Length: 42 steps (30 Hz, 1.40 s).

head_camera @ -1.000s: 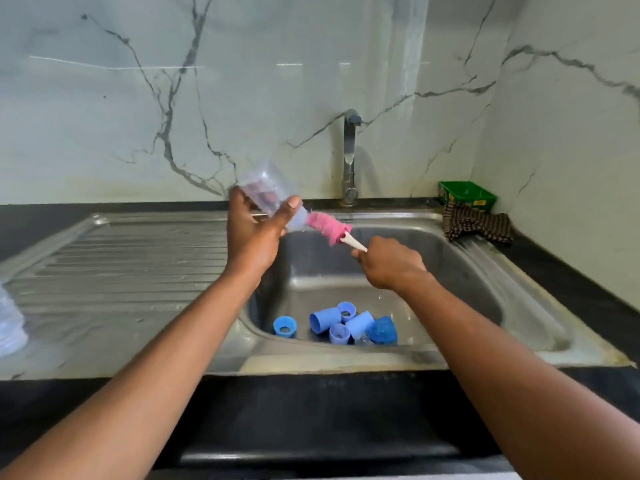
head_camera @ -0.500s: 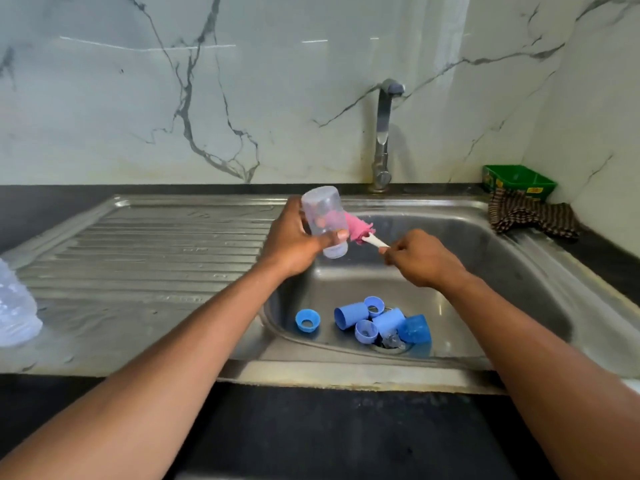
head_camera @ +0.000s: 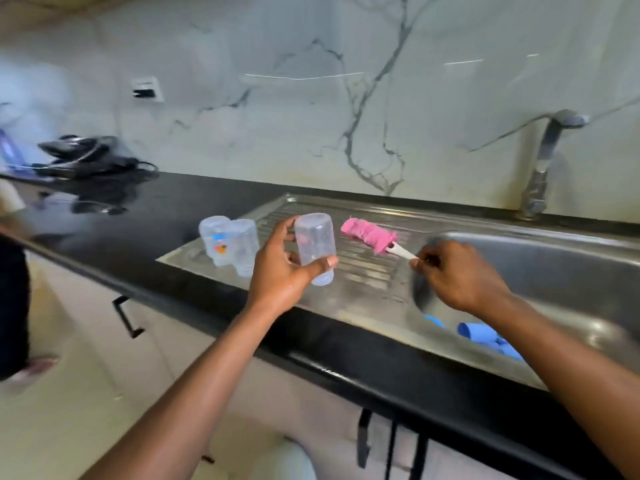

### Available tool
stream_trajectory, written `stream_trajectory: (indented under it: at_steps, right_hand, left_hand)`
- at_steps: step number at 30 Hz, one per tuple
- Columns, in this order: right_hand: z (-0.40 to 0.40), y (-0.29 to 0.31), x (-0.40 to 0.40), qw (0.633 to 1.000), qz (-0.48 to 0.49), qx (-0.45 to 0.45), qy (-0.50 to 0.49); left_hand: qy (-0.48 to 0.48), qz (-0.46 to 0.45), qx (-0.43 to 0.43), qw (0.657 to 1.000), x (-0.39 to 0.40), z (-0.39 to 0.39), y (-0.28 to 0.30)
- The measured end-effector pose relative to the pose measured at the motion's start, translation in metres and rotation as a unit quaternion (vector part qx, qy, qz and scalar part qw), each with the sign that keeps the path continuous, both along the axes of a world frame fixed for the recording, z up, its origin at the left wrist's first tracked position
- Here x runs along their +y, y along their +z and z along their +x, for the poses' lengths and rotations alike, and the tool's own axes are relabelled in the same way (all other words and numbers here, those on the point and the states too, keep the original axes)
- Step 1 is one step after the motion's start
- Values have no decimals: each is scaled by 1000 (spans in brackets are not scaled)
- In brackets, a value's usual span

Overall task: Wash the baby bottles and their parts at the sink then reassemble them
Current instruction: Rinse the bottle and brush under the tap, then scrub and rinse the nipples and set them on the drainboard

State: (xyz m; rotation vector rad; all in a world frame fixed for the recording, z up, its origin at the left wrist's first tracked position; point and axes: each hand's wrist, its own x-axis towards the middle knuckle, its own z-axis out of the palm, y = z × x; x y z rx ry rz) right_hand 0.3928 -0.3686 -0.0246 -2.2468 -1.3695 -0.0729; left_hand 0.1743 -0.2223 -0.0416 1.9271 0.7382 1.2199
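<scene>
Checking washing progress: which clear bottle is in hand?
The upside-down bottle gripped by the left hand; the other two bottles stand untouched on the drainboard.

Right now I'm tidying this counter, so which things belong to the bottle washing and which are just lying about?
Belongs to the job:
- clear bottle in the left hand
- pink brush in the right hand
- two washed bottles on the drainboard
- blue parts in the sink
- tap

Lying about:
- black tangle on the counter
- wall socket
</scene>
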Motion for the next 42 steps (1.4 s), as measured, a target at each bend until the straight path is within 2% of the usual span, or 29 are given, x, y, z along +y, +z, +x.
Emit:
stream_trajectory:
  at_steps: [5,11,19,22,26,28,30,32,35,37,40,42]
  right_hand:
    - [-44,-3,57,997,49,28,53]
    - [-44,-13,56,994,-13,-88,63]
    - [-41,-12,39,996,-17,-49,67]
    - [-38,-7,32,998,-9,-26,53]
    - [-10,4,12,1000,-25,-6,-7]
    - [17,9,-12,997,-50,-3,-59]
    - [47,10,-47,991,-72,8,-117]
    - [77,6,-84,980,-85,30,-176]
    - [107,-8,-124,968,-67,78,-231]
    - [122,-13,-138,963,-65,102,-239]
    - [145,-5,-136,963,-83,64,-249]
    - [161,-2,-126,964,-100,10,-248]
  left_hand:
    - [57,3,44,997,22,-34,-2]
    - [87,3,146,985,34,-31,-11]
    - [157,8,127,979,16,-33,-12]
    - [213,95,104,967,-7,-27,-9]
    - [135,220,78,963,-40,20,5]
    - [55,229,111,966,-56,59,14]
    - [-30,199,191,961,-71,102,21]
    - [-118,171,292,933,-83,145,20]
    - [-208,165,440,858,-93,194,10]
    - [-254,142,500,816,-96,226,1]
    - [-294,120,573,755,-96,270,-8]
    - [-292,119,602,733,-91,292,-15]
